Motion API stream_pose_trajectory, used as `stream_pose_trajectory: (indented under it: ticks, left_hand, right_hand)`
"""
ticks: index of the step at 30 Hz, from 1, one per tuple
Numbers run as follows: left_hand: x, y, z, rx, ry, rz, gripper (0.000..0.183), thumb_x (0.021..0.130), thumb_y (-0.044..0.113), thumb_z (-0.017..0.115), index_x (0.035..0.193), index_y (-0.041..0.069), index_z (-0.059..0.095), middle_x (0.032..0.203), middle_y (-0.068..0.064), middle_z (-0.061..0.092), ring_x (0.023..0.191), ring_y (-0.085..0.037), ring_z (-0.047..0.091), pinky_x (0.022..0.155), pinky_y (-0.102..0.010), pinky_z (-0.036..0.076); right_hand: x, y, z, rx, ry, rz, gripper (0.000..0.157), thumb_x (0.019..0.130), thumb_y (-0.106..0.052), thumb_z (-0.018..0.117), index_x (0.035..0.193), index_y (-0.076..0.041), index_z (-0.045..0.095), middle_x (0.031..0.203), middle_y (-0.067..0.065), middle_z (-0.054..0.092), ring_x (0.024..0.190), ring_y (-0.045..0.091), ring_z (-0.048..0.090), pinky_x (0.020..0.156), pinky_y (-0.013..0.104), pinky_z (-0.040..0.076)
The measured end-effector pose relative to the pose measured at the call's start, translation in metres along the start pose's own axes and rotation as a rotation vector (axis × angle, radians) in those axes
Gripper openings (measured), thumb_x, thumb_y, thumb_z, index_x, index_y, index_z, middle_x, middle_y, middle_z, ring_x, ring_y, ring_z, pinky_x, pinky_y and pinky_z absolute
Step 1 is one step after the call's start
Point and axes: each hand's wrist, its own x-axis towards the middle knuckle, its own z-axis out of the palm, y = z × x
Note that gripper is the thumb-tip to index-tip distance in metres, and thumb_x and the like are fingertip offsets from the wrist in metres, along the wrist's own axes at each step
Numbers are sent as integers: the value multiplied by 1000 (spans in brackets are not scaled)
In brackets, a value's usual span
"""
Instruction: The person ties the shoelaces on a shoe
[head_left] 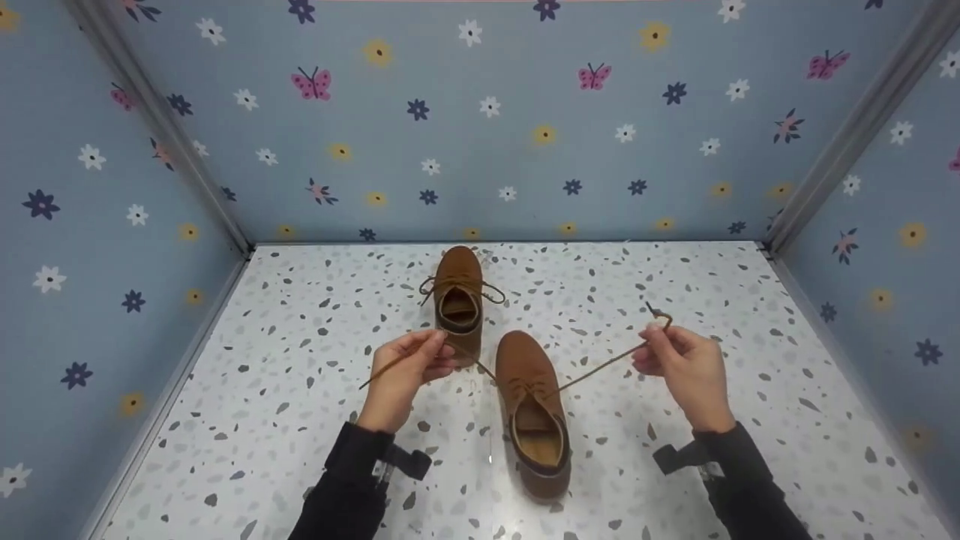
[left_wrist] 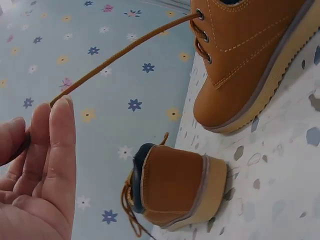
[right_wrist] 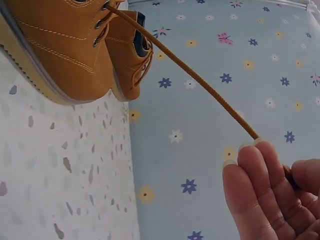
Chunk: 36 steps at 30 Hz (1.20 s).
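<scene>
A brown lace-up shoe (head_left: 525, 356) stands on the speckled surface between the two hands, toe pointing away, its lace ends pulled out to both sides. The left hand (head_left: 405, 367) pinches one lace end (left_wrist: 125, 49) between thumb and fingers; its tip hangs past the hand. On the other side, the right hand (head_left: 686, 371) pinches the other lace end (right_wrist: 200, 80), whose tip loops up above the fingers. Both laces run fairly straight from the top eyelets. Farther back and left stands the matching shoe (head_left: 459, 266), its lace (head_left: 491, 292) tied in a bow.
The white speckled surface (head_left: 300, 420) lies under both shoes. A blue wall panel (head_left: 480, 165) with flowers and butterflies closes the back. Similar panels stand at the left (head_left: 82, 247) and right (head_left: 885, 262), joined by grey corner strips.
</scene>
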Motion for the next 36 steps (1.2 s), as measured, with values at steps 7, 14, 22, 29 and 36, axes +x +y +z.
stream_pose_trajectory:
  ticks: [7,14,22,29,36]
  left_hand:
    - [-5,-38,2,-60,75,-301,56,100,28,61,137,-8,39,93,-12,63,71,-19,64,69,-26,56]
    - [-24,-53,12,354,-138,-415,75,98,56,52,130,-10,43,73,-8,66,50,-15,56,46,-25,43]
    - [-27,-51,31,957,-190,-158,63,101,53,48,68,5,70,46,1,57,38,-14,54,50,-33,45]
    - [-8,-62,51,575,-152,-282,54,96,52,58,70,5,62,50,1,50,41,-13,51,44,-26,44]
    - [-4,-64,58,339,-75,-303,23,93,23,65,81,3,66,68,-2,57,48,-13,54,45,-25,42]
  right_hand:
    - [-1,33,-1,-27,-17,286,53,104,-41,49,106,9,65,76,13,70,65,22,70,63,34,59]
    - [-11,46,9,-226,-198,399,59,102,-48,49,107,7,69,71,12,70,62,23,68,59,32,57]
    - [-25,48,39,-286,-315,360,45,99,-37,60,84,3,72,56,8,63,50,18,62,49,29,52]
    - [-31,51,75,-345,-351,366,57,93,-55,61,71,-3,70,50,5,58,41,14,52,42,27,44]
    - [-31,56,87,-282,-343,418,51,89,-46,69,55,-14,48,47,-4,42,39,11,39,37,24,29]
